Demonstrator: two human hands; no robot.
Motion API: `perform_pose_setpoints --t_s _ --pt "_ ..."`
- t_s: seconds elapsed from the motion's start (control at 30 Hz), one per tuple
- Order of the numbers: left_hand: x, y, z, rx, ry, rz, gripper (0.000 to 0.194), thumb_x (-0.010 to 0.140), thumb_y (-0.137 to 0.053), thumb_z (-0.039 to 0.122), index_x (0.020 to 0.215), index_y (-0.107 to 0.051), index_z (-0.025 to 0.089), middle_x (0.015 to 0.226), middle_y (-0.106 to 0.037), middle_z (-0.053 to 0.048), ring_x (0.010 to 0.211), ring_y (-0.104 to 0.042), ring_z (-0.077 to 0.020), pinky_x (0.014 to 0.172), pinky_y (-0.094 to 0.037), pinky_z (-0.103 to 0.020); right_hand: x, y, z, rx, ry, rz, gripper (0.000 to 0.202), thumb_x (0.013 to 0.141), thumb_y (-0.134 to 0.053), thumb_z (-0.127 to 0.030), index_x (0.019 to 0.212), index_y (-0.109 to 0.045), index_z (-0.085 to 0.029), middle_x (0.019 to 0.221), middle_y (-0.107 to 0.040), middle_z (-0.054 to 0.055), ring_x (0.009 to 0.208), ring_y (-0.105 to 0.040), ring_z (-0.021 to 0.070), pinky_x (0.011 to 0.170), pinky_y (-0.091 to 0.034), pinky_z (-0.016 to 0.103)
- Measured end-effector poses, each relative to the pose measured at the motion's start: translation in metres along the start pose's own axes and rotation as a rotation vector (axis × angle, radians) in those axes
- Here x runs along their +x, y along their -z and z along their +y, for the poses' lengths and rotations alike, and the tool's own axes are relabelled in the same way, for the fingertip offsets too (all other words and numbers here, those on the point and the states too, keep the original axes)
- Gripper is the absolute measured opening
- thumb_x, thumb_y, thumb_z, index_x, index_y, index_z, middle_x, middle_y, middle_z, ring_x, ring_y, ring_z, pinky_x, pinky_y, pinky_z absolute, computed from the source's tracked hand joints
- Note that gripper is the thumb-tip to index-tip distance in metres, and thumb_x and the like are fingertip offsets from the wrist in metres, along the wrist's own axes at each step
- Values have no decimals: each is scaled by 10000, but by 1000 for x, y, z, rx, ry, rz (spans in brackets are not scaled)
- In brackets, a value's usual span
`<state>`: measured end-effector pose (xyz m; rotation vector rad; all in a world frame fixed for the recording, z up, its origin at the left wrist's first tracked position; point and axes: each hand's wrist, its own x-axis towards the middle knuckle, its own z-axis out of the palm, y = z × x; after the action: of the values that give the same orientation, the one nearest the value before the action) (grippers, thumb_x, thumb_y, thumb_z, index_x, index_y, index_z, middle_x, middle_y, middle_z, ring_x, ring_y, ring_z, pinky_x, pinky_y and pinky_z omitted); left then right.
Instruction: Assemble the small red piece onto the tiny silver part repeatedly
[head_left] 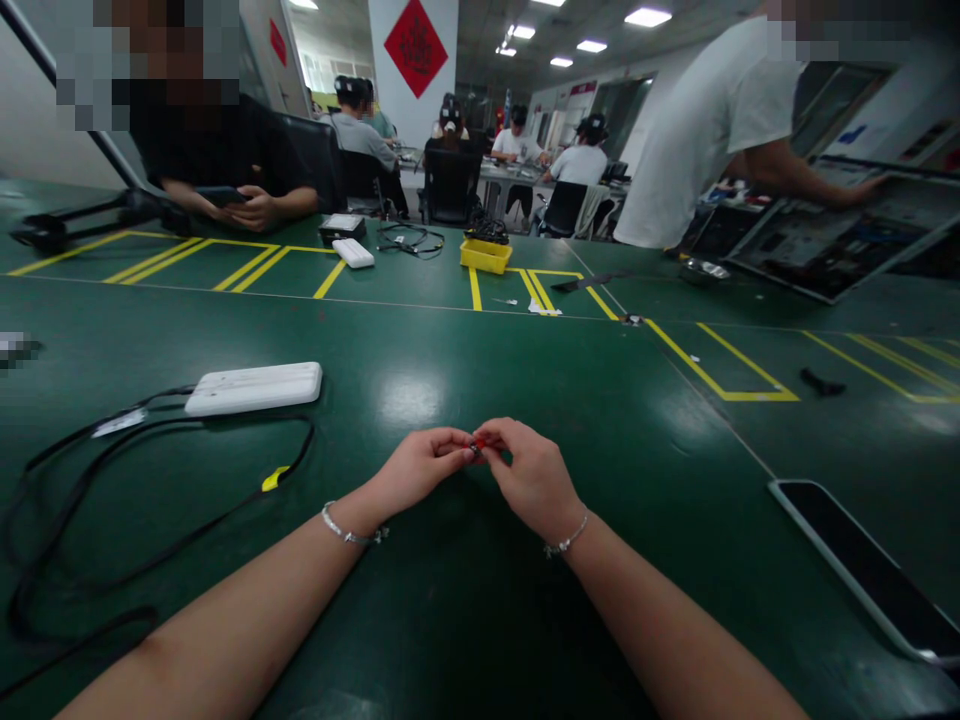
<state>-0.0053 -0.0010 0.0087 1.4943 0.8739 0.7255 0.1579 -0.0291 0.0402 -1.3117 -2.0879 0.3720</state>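
Note:
My left hand [422, 467] and my right hand [534, 474] meet above the middle of the green table [420, 345]. Between their fingertips is a small red object [478, 444] with a dark or metallic part. Both hands pinch it, the left from its left side and the right from its right. The fingers cover most of it, so its kind cannot be made out. Each wrist wears a thin silver bracelet.
To the left lies a white power bank [255, 388] with a looping black cable [180, 425]. A phone [862, 560] lies at the right. Farther back stand a yellow bin [485, 256] and a smaller white block [352, 252]. People sit and stand beyond.

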Motion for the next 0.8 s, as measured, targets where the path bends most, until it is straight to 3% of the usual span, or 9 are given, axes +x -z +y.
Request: perform_pose_setpoints --t_s 0.43,0.63,0.8 --pt "1 5 -2 -59 -14 2 217 781 -486 285 912 -562 129 888 -622 -52 798 -561 -145 778 -421 -299 -3 -12 -2 7 181 87 351 755 -401 -66 1074 -470 -195 1090 -535 51 1029 -473 153 922 -385 323" --pt "1 2 -1 -96 -53 15 190 763 -508 263 879 -554 120 829 -604 -36 781 -554 -153 758 -424 -305 -2 -20 -1 -10 221 112 401 724 -474 -101 1109 -434 -208 1132 -483 67 1060 -437 186 920 -386 358" --pt "1 0 -1 -128 -39 -18 191 756 -514 267 863 -552 114 817 -599 -36 757 -547 -149 742 -426 -309 0 -29 2 -2 235 214 367 742 -461 -110 1092 -422 -213 1081 -467 77 1025 -440 190 879 -405 375"
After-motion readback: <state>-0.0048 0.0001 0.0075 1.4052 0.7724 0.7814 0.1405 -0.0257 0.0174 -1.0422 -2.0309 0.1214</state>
